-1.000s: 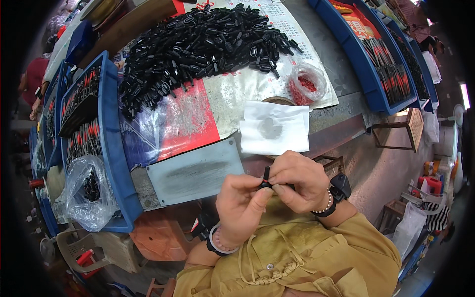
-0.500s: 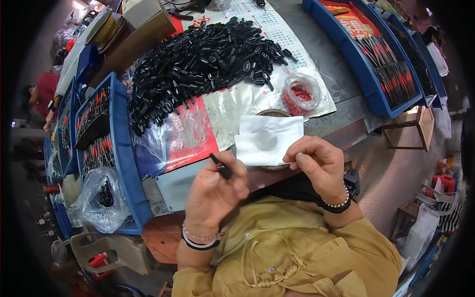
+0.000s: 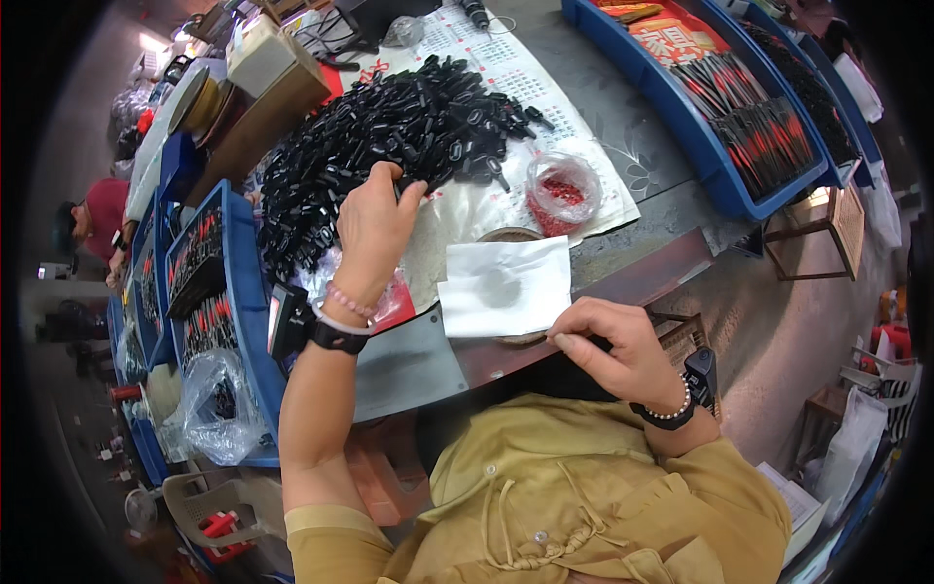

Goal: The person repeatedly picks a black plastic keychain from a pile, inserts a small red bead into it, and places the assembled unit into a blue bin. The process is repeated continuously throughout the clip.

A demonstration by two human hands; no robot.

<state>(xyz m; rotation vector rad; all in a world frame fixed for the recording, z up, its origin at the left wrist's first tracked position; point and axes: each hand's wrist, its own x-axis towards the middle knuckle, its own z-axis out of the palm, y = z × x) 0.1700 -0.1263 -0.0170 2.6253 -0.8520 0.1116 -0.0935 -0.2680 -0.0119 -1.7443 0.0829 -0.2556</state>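
A large heap of small black plastic parts covers the far left of the worktable. My left hand has its fingertips at the near edge of this heap, closed on what looks like one black plastic part, mostly hidden by the fingers. A creased white sheet of paper with a grey smudge lies on a round dish, whose rim shows behind it. Beside the paper's near right corner, my right hand is pinched; anything between its fingertips is too small to make out. Behind the paper stands a clear plastic tub of tiny red pieces.
Blue trays hold rows of black-and-red parts at left and right. A clear plastic bag hangs over the left tray. Cardboard boxes stand at the back left. Another person is farther left.
My left hand has moved forward and left, from in front of my body to the black heap. My right hand stays pinched beside the paper. The view has shifted slightly.
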